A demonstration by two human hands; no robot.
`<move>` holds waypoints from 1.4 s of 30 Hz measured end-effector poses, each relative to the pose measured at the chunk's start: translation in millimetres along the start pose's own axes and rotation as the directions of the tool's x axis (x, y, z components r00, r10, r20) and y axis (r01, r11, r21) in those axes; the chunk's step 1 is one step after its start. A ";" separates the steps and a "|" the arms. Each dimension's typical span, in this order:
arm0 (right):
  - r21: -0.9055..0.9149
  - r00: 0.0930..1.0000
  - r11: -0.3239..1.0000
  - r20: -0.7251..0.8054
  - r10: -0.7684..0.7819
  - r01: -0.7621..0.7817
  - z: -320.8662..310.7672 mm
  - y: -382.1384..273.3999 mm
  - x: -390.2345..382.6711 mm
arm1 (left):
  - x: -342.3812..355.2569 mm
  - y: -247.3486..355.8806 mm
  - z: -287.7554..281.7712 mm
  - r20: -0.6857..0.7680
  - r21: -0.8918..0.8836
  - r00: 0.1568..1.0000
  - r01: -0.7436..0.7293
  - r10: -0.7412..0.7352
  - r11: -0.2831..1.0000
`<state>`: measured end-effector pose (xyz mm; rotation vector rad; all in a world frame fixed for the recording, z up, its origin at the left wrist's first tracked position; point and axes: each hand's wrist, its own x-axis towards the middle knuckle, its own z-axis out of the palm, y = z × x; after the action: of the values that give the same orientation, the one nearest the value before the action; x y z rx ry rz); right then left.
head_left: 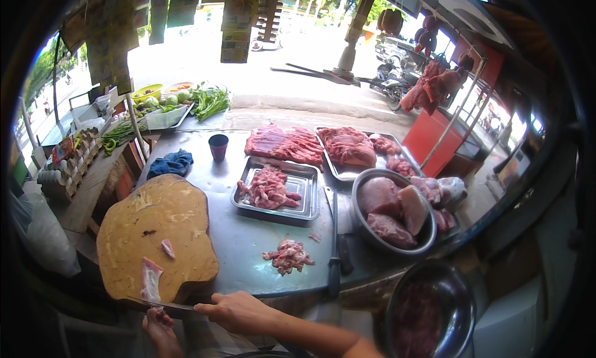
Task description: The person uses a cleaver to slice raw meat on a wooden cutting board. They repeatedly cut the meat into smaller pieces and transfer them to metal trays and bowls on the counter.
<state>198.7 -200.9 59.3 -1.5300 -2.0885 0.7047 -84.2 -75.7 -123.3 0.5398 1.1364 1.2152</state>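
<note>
My right hand [239,312] is closed round the handle of a knife, its arm coming in from the lower right. The thin knife blade [177,306] points left, across the front edge of a thick, round wooden chopping block [149,215]. Below the blade, my left hand [161,334] grips the near end of a pale pink strip of meat [151,280]. That strip runs up onto the block, and the blade crosses it close to my left fingers. A smaller scrap of meat [167,248] lies farther in on the block.
Right of the block, a metal table holds a meat pile [288,257], a steel tray [304,187], a sharpening steel [334,265] and a bowl of large meat chunks [358,203]. A blue cloth [171,164] and dark cup [218,147] stand behind the block. Another bowl [462,283] sits lower right.
</note>
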 end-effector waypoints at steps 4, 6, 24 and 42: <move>-0.009 0.999 1.000 -0.015 -0.030 0.030 15.3 2.0 -3.3 | 8.2 -3.4 -5.1 -0.075 -0.032 0.997 -0.014 0.012 0.999; -0.012 0.995 0.997 -0.048 -0.083 0.082 19.3 1.2 -6.0 | 7.1 1.3 -2.1 -0.067 -0.079 0.998 0.007 -0.012 0.997; -0.115 0.994 0.991 -0.089 0.062 -0.072 7.8 -13.5 -17.1 | -78.8 44.2 79.4 -0.117 -0.095 0.991 -0.073 0.062 0.993; -0.359 0.994 0.927 0.030 -0.108 0.111 1.5 -11.7 -5.7 | -78.3 51.5 76.8 -0.096 0.074 0.994 0.059 -0.052 0.996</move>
<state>190.8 -209.4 65.3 -1.5762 -2.3887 0.2966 -33.6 -113.8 -20.0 0.5096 1.2744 1.1627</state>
